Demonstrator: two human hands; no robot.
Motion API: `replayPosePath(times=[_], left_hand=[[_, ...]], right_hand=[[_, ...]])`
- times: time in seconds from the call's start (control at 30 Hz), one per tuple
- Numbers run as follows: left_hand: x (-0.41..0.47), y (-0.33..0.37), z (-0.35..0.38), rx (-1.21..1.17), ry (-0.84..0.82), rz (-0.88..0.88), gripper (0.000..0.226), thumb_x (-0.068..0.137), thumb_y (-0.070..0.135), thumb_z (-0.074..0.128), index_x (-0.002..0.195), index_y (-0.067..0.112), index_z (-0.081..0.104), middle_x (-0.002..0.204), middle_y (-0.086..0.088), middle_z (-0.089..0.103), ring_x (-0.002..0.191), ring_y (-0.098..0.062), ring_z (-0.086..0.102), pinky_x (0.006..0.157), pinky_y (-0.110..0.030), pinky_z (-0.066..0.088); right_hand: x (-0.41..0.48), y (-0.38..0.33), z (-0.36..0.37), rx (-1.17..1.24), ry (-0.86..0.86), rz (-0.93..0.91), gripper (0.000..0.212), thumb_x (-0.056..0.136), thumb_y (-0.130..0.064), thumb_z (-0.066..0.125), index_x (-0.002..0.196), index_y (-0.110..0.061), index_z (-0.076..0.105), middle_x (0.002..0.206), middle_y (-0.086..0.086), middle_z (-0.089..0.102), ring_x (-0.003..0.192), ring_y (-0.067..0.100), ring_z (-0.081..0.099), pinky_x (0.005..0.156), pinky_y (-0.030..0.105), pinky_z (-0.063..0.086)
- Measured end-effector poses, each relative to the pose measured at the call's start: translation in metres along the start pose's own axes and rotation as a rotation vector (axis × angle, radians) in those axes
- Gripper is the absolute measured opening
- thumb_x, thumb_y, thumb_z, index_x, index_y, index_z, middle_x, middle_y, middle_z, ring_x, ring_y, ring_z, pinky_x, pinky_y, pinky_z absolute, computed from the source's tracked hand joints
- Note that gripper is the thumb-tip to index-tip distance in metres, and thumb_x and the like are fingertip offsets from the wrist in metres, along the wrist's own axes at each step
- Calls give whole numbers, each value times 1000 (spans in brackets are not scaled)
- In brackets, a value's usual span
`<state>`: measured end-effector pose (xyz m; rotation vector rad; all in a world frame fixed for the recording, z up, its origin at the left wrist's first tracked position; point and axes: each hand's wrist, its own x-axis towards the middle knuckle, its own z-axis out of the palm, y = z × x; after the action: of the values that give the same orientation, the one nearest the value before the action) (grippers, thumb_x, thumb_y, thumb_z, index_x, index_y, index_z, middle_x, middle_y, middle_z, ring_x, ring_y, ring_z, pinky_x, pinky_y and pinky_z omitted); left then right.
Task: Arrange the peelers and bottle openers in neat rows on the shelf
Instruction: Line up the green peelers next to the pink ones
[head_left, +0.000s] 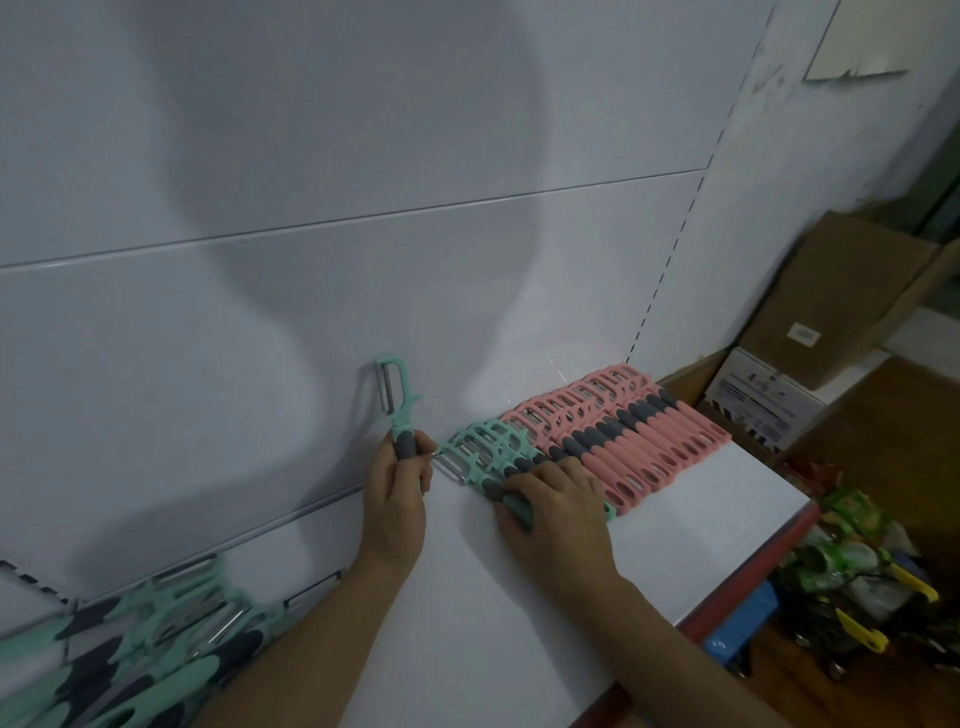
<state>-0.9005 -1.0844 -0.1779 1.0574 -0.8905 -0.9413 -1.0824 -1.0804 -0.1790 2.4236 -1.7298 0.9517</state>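
A person's left hand (397, 488) gripped a mint peeler (399, 402) by its grey handle, fingers wrapped tight around it. It held the tool upright with the blade at the top, close to the white back panel (311, 218) and just left of the rows.

The right hand (558, 506) lay across the near end of the mint row (485, 452). Its fingers were bent over the handles, and thumb and forefinger closed on the end peeler (521, 508).

The mint row sat flat on the white shelf (691, 525), heads toward the panel and handles toward the front. It touched a longer pink row (639, 441) that ran on to the shelf's right end.

A loose pile (130, 649) of mint peelers lay jumbled at the shelf's lower left, well apart from the rows. Beyond the shelf's right end stood a brown carton (841, 291), tilted, above a white box (753, 410). Coloured packets (852, 540) lay heaped below the shelf's red front edge (748, 577).
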Motion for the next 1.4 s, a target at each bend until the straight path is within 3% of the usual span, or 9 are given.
replayPosePath(times=[0.6,0.77,1.0,1.07,1.13,1.2,1.3,1.33,1.4], left_hand=[[-1,3,0,11,-36,2,13,73,39,55,78,35,66,69,4,45,63,-9,39,56,-17,37],[0,3,0,10,-34,-20,18,82,24,51,79,33,65,70,0,43,63,-10,38,56,-19,35],[-5,6,4,2,-124,-35,25,90,25,42,88,11,61,66,-4,42,61,-13,38,56,-25,32],[-7,7,5,11,-199,-18,28,93,25,42,86,7,62,65,-3,46,62,-13,41,57,-25,34],[-9,9,8,48,-290,17,27,95,20,41,83,7,61,66,0,52,65,-15,45,60,-27,38],[-15,9,11,65,-365,8,25,94,16,40,90,9,64,73,-4,59,70,-19,50,64,-31,43],[-27,11,17,64,-428,-86,31,96,23,43,114,18,68,106,4,76,103,-13,68,87,-25,54],[-28,15,18,120,-436,-68,30,98,28,44,117,24,68,111,11,76,110,-9,67,94,-22,52],[-22,27,13,376,-410,100,30,100,39,43,108,27,69,101,14,74,99,-4,67,88,-20,50]], right_hand=[[5,3,-1,139,-6,31,6,87,-30,79,93,-27,79,90,-9,73,83,14,60,75,34,53],[7,1,-2,120,-12,41,7,87,-31,77,91,-26,76,89,-10,72,82,12,57,75,32,52],[7,-4,-11,142,31,24,11,86,-29,79,91,-20,75,93,-4,69,86,16,55,74,32,47],[11,-9,-18,285,109,6,15,92,-30,71,100,-19,76,98,-7,67,90,11,55,76,23,44],[19,-18,-26,573,37,60,34,97,-45,60,116,-22,73,112,-14,63,104,3,56,84,15,46],[27,-28,-26,777,-124,105,35,97,-45,60,118,-20,72,118,-10,62,113,9,57,91,28,54],[29,-41,-24,969,-149,111,13,98,-16,63,98,-9,75,99,6,68,96,28,65,84,56,55],[29,-43,-26,1059,-121,151,13,98,-12,62,95,-12,75,95,9,69,93,32,66,82,60,55],[30,-42,-34,1185,-45,249,20,101,-14,58,90,-23,72,90,10,71,87,34,70,77,60,59]])
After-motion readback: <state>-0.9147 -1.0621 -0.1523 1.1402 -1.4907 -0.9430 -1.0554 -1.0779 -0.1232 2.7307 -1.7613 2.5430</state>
